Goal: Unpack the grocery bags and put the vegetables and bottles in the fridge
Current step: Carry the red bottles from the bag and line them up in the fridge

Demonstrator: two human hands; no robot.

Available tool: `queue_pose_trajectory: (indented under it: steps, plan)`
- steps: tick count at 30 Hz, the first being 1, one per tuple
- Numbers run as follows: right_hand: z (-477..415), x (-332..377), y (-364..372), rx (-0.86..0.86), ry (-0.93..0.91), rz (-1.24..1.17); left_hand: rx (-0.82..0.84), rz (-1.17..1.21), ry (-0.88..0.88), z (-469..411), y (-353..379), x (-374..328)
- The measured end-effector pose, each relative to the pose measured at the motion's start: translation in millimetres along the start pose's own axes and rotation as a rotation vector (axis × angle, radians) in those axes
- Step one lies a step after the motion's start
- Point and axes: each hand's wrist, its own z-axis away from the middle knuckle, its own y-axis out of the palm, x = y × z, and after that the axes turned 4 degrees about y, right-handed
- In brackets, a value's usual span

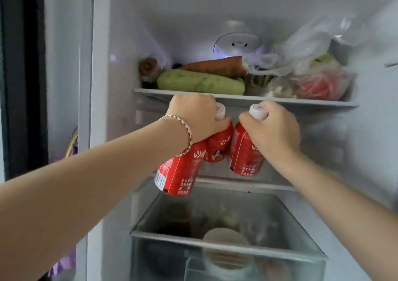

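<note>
Three red-labelled plastic bottles with white caps hang in the person's grip inside the open white fridge [120,65]. Nearest, below the forearms, a clear glass shelf [280,227] covers a drawer where a round pale lid [226,236] and dark shapes show only as blurs. Above it the left hand [193,117], with a thin gold-toned bracelet [187,131] on its wrist, is curled round the necks of two bottles: the left red bottle [176,171], tilted with its base toward the camera, and the middle red bottle [217,148], which touches it. The right hand [273,128] clasps the neck of the right red bottle [245,151], which touches the middle one. Both sets of knuckles sit just under the upper shelf edge [301,102]. The labels carry white characters too blurred to read, and the left one has a barcode. On that upper shelf lie a pale green marrow [200,81] and an orange carrot [215,66] behind it, with crumpled clear plastic bags [305,50] of greens and something red to the right. A round white disc [238,42] sits on the back wall.
</note>
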Motion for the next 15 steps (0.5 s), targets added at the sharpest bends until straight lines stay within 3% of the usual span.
queue_pose_trajectory:
  steps: [5,10,15]
  plan:
    - [-26,-26,37,0.098,0.047,0.038,-0.101,-0.133,0.171,-24,38,3]
    - [-41,-52,61,0.165,0.186,0.026,0.019,-0.227,0.266,-41,56,7]
    - [-38,-73,77,0.390,0.230,0.281,0.088,-0.103,0.207,-58,81,13]
